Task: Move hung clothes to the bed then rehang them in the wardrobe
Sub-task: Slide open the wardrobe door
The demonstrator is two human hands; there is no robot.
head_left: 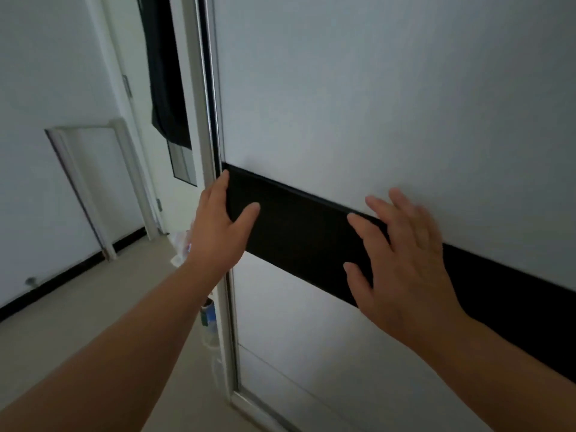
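A white sliding wardrobe door [374, 104] with a black horizontal band [296, 241] fills the right of the view and hides the wardrobe's inside. My left hand [218, 226] grips the door's silver left edge [209, 88] at the band, thumb on the front and fingers hidden behind it. My right hand [402, 263] lies flat on the band with its fingers spread and holds nothing. A dark garment [166, 73] hangs at the upper left, beyond the door's edge.
A white frame [90, 182] leans against the left wall. Crumpled plastic [180, 244] and a blue-labelled bottle [208, 313] lie on the beige floor [93, 307] beside the door's edge. A room door with hinges stands behind the garment.
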